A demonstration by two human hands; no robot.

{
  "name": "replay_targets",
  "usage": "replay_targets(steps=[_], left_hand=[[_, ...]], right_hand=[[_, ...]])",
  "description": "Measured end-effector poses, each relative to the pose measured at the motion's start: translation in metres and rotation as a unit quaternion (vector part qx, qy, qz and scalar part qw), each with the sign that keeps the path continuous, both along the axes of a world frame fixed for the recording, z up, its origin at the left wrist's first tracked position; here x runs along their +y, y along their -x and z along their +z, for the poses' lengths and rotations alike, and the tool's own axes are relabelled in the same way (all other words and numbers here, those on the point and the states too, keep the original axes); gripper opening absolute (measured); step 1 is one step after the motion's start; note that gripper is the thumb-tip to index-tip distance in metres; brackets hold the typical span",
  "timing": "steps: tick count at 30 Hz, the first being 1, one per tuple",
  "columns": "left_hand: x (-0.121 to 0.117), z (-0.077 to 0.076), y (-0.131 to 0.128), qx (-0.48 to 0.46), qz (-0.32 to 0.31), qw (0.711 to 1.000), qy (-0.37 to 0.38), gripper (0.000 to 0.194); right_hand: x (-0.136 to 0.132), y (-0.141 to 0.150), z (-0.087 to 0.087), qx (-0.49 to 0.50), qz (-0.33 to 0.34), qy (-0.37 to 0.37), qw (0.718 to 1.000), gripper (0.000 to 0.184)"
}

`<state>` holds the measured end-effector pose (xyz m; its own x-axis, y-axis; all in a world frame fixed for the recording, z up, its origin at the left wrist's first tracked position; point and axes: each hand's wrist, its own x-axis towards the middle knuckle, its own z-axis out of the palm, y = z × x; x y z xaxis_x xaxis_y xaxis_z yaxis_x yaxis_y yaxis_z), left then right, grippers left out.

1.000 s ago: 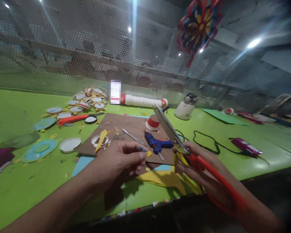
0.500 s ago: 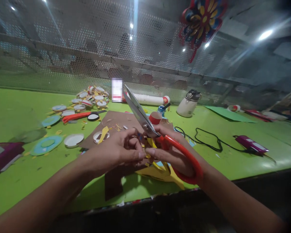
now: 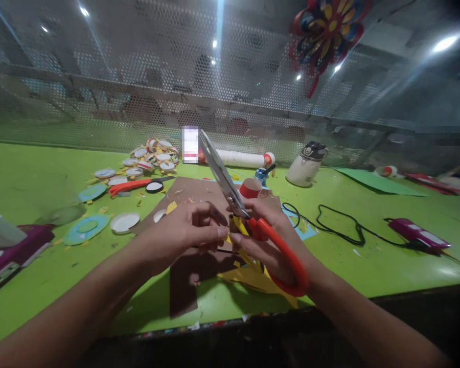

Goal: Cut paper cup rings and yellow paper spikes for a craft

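Observation:
Red-handled scissors point(image 3: 235, 202) rest in my right hand point(image 3: 264, 230), with the blades pointing up and away to the left and nearly closed. The same hand's fingertips also hold a strip of yellow paper point(image 3: 245, 254). My left hand point(image 3: 193, 230) is closed in a pinch right beside it, on what looks like a small piece of yellow paper between the two hands; the fingers partly hide it. Below both hands lie brown card point(image 3: 184, 289) and a larger yellow paper sheet point(image 3: 258, 281). A red-and-white paper cup or ring point(image 3: 250, 189) stands just beyond the right hand.
A pile of small round paper pieces point(image 3: 153, 156) lies on the green table point(image 3: 329, 276). Around it are orange-handled scissors point(image 3: 132, 186), blue discs point(image 3: 86, 228), a cream jug point(image 3: 304, 166), a long white roll point(image 3: 239, 158), purple devices point(image 3: 417, 235) with black cable, and green paper point(image 3: 379, 182).
The view has shifted slightly, so the table things appear farther right. Both hands stay close together, and the scissors have turned a little more upright. The left hand now covers more of the white disc.

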<state>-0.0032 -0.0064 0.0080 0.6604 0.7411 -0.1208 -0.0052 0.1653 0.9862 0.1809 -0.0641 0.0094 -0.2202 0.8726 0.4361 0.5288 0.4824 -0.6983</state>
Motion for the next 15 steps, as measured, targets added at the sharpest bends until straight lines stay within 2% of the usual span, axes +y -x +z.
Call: replay_targets(steps=[4, 9, 15], left_hand=[[-0.007, -0.007, -0.004, -0.091, 0.051, 0.990, 0.093, 0.014], [-0.014, -0.017, -0.011, -0.132, 0.074, 0.984, 0.092, 0.009], [-0.015, -0.020, -0.013, -0.133, 0.134, 0.980, 0.063, 0.009]], right_hand=[[0.003, 0.007, -0.006, 0.036, -0.050, -0.048, 0.997, 0.026], [0.005, 0.014, -0.008, 0.050, -0.099, -0.097, 0.989, 0.023], [0.007, 0.020, -0.009, 0.024, -0.128, -0.114, 0.985, 0.028]])
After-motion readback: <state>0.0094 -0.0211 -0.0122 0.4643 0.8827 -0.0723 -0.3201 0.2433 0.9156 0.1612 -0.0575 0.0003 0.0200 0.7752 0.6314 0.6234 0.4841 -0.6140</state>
